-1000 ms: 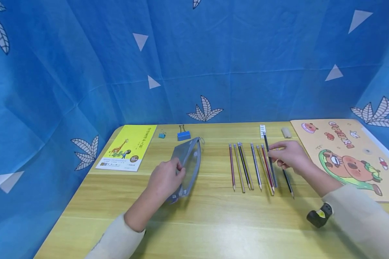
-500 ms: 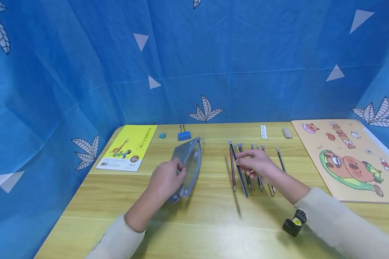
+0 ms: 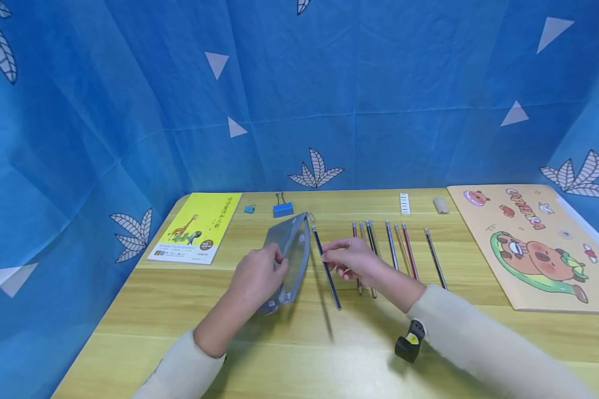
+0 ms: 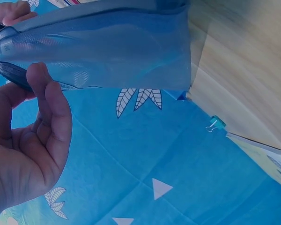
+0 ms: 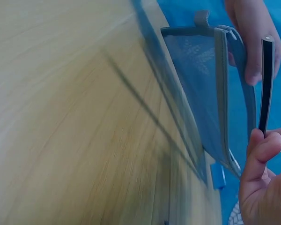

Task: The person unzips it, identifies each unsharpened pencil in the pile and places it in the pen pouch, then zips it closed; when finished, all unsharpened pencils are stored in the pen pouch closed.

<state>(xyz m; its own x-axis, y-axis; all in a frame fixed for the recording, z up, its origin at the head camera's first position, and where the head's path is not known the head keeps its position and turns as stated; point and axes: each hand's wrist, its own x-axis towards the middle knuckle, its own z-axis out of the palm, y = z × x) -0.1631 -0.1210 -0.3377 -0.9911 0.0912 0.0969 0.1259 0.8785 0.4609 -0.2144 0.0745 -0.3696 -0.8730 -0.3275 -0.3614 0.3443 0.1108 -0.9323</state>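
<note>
My left hand pinches one edge of a see-through zip pouch, which stands on its side with its zipped mouth spread apart toward the right. Between thumb and fingertips of my right hand is a dark striped pencil, tilted and raised off the table, just right of the pouch mouth. The right wrist view shows this pencil overlapping the pouch's rim. Seen from the left wrist, the pouch's mesh side spreads above the curled fingers. Several more pencils lie in a row, partly hidden behind the right forearm.
On the wooden table, a yellow book lies at left beside a small teal binder clip and a larger blue one. Toward the back right are a white strip, an eraser and a capybara folder.
My right hand has lifted the dark pencil from the right part of the row and carried it left, over the others, to the pouch mouth. The left hand and pouch have stayed put.
</note>
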